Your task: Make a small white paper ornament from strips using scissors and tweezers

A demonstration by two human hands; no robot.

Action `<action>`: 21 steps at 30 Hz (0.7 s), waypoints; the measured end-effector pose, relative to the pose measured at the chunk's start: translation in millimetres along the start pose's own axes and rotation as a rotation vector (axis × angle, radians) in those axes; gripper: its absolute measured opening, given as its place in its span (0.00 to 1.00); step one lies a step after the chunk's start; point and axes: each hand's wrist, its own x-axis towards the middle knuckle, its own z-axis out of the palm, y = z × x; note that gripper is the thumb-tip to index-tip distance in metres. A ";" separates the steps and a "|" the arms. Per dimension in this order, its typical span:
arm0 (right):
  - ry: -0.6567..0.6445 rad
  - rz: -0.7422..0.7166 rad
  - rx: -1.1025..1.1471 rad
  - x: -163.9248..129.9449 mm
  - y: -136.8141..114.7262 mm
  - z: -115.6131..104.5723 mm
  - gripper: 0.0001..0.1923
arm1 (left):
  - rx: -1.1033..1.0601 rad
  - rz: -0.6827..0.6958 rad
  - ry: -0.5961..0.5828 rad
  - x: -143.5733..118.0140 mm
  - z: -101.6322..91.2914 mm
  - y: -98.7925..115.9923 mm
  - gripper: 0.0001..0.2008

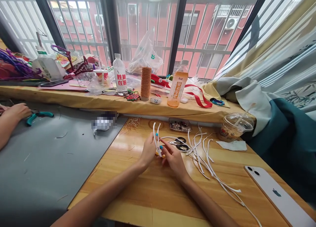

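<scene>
My left hand (148, 150) is closed in a pinch on a white cord (154, 138), whose bent lengths stand up above the fingers. My right hand (174, 159) meets it from the right, its fingertips pressed together on the lower part of the same cord. Blue nail polish shows on both hands. Something small and yellow-orange (163, 156) peeks out between the hands; its kind cannot be made out. Just beyond the right fingers lie black-handled scissors (182, 147). A loose bundle of white cords (201, 161) spreads over the wooden table (138, 194) to the right.
At left, another person's hand (18, 112) rests by teal-handled pliers (39, 115) on a grey mat (56, 174). A phone (276, 192) and plastic cup (233, 128) stand right. Behind are a bead box (180, 125), twine spool (145, 83) and drink bottle (177, 85) on the ledge.
</scene>
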 end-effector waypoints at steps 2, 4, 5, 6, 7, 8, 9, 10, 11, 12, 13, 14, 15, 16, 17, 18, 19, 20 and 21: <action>-0.069 -0.006 0.074 -1.4 0.2 1.8 0.28 | 0.143 0.079 0.040 -5.1 3.4 -0.4 0.13; -0.105 -0.010 0.148 -2.0 -0.3 2.6 0.31 | 0.348 0.174 0.075 -9.0 4.8 -0.1 0.11; -0.118 -0.010 0.176 -2.0 -0.5 2.7 0.32 | 0.432 0.204 0.075 -10.1 4.8 0.2 0.09; -0.132 -0.009 0.193 -2.0 -0.6 2.6 0.33 | 0.487 0.220 0.067 -10.5 4.6 0.4 0.08; -0.139 -0.010 0.200 -2.0 -0.4 2.5 0.33 | 0.510 0.229 0.055 -10.2 4.1 0.7 0.07; -0.139 -0.013 0.198 -2.1 -0.1 2.3 0.32 | 0.503 0.234 0.044 -9.1 3.1 0.8 0.07; -0.136 -0.017 0.188 -2.3 0.4 2.1 0.32 | 0.473 0.235 0.037 -7.4 1.7 0.8 0.08; -0.132 -0.020 0.175 -2.7 1.0 1.8 0.31 | 0.431 0.233 0.032 -5.2 -0.3 0.6 0.09; -0.126 -0.020 0.163 -3.1 1.5 1.4 0.30 | 0.379 0.230 0.022 -2.6 -2.8 0.4 0.10; -0.123 -0.019 0.154 -3.5 1.8 1.0 0.29 | 0.328 0.228 0.007 0.1 -5.9 0.1 0.12; -0.126 -0.017 0.150 -4.0 1.9 0.5 0.28 | 0.271 0.228 -0.022 2.7 -9.3 -0.1 0.14; -0.134 -0.015 0.148 -4.4 1.7 0.1 0.28 | 0.210 0.230 -0.059 5.1 -12.9 -0.3 0.15; -0.142 -0.014 0.148 -4.9 1.2 -0.3 0.27 | 0.155 0.233 -0.097 7.0 -16.5 -0.2 0.15; -0.148 -0.012 0.151 -5.4 0.6 -0.7 0.26 | 0.110 0.235 -0.133 8.4 -19.7 0.1 0.14; -0.156 -0.007 0.153 -6.0 -0.1 -1.0 0.26 | 0.071 0.231 -0.160 9.2 -22.4 0.7 0.13; -0.163 0.003 0.156 -6.6 -0.9 -1.2 0.25 | 0.032 0.218 -0.181 9.5 -24.5 1.6 0.11; -0.170 0.018 0.158 -7.1 -1.6 -1.5 0.25 | -0.012 0.194 -0.201 9.3 -25.8 2.8 0.10; -0.176 0.034 0.161 -7.6 -2.3 -1.7 0.26 | -0.064 0.163 -0.221 8.6 -26.4 4.3 0.09; -0.179 0.046 0.167 -7.8 -3.1 -2.0 0.26 | -0.119 0.127 -0.240 7.5 -26.4 6.1 0.10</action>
